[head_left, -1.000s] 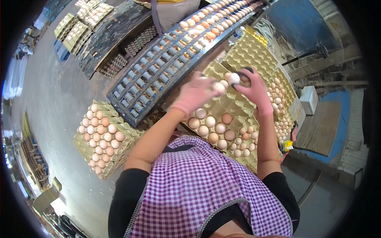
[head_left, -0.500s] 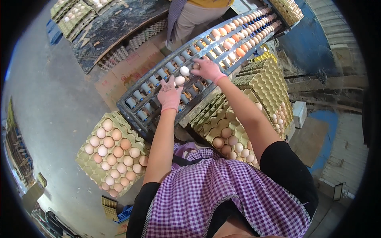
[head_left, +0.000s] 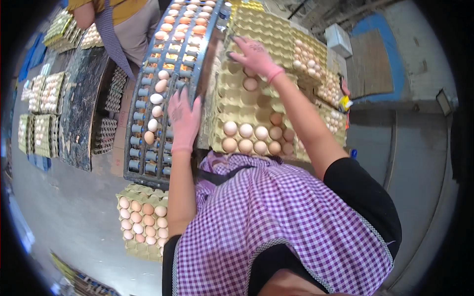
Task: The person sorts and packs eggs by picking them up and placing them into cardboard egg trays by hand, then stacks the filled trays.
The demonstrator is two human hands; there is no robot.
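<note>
My left hand [head_left: 183,121], in a pink glove with dark fingertips, lies over the right edge of the roller conveyor [head_left: 129,148]. Its fingers stretch forward and the hand looks empty. Beside it, a single file of white and brown eggs [head_left: 157,98] rests on the middle lane of rollers. My right hand [head_left: 254,56], gloved alike, hovers over the far part of a pulp egg tray [head_left: 232,106] with fingers apart. Just below that palm, brown eggs [head_left: 250,84] sit in the cups. Nearer to me, more eggs [head_left: 245,130] fill the tray's front rows.
Beyond, lit eggs [head_left: 183,20] crowd the conveyor's far end. A co-worker [head_left: 131,22] stands at the far left beside a dark worktable [head_left: 81,103] with stacked trays. A tray stack with eggs [head_left: 143,219] stands near left. More egg trays [head_left: 308,61] and a white box [head_left: 338,40] lie right.
The view has swung right. My right hand has left the conveyor and is over the egg tray, while my left hand stays at the conveyor. A file of eggs now shows on the middle lane.
</note>
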